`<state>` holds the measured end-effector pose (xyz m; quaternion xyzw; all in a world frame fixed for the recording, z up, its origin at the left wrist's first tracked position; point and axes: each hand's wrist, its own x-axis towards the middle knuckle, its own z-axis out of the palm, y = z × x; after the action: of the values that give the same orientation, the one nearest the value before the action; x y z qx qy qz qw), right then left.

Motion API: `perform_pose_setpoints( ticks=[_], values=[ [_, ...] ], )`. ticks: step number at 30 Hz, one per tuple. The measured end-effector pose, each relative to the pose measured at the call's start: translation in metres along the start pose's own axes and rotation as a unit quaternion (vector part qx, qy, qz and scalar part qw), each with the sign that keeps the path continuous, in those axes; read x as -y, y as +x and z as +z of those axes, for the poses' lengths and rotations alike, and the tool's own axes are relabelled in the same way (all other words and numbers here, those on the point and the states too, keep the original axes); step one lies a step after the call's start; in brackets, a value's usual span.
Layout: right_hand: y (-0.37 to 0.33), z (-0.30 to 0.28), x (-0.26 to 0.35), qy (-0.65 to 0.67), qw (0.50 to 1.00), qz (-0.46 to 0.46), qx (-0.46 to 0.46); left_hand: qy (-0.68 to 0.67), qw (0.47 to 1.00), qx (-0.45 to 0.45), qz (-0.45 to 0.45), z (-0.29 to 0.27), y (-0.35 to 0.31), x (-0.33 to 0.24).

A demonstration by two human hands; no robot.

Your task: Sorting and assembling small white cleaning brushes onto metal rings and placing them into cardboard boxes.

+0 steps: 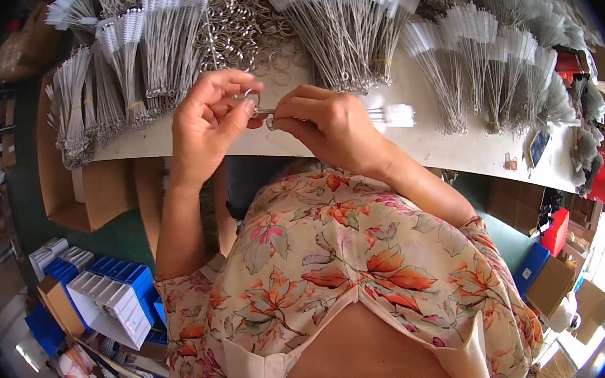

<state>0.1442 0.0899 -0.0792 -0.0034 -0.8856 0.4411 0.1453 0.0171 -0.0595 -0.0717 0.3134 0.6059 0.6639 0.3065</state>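
Head view: the left hand (218, 117) pinches a metal ring (258, 94) between thumb and fingers above the table (450, 149); beside it, the right hand (333, 124) pinches a brush (400, 116) by its wire stem, bristles projecting rightward. Should either pinch loosen, the ring could slip or the stem rotate out of line.

Table (429, 150) top, from where I stand: white, smooth, a bit glossy. Held ring (252, 90) over its near edge: shiny bare metal. Held brush (400, 115), same edge: metal wire, whitish plastic-looking bristles. Ring pile (248, 17), table's far side: polished metal. Brush bundles (336, 35) on table: twisted metal wire, matt bristles. Box (91, 200), below table's left: matt cardboard. Shirt (350, 235) at table's near side: soft printed cloth.
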Motion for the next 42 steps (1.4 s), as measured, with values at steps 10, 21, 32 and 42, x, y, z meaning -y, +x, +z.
perform_pose_setpoints(
  ticks=[10,21,32,42],
  values=[
    [0.007,-0.028,0.009,0.327,0.915,0.217,0.092,0.074,0.983,0.129,0.104,-0.008,0.019,-0.024],
    [0.028,-0.052,0.047,0.368,0.918,0.123,-0.079,0.241,0.900,0.021,0.363,0.019,0.023,-0.057],
    [0.035,-0.057,0.042,0.370,0.921,0.112,-0.035,0.223,0.933,0.068,0.274,0.011,0.031,-0.071],
    [0.032,-0.057,0.037,0.360,0.922,0.114,-0.085,0.268,0.934,0.143,0.185,0.004,0.050,-0.080]
  ],
)
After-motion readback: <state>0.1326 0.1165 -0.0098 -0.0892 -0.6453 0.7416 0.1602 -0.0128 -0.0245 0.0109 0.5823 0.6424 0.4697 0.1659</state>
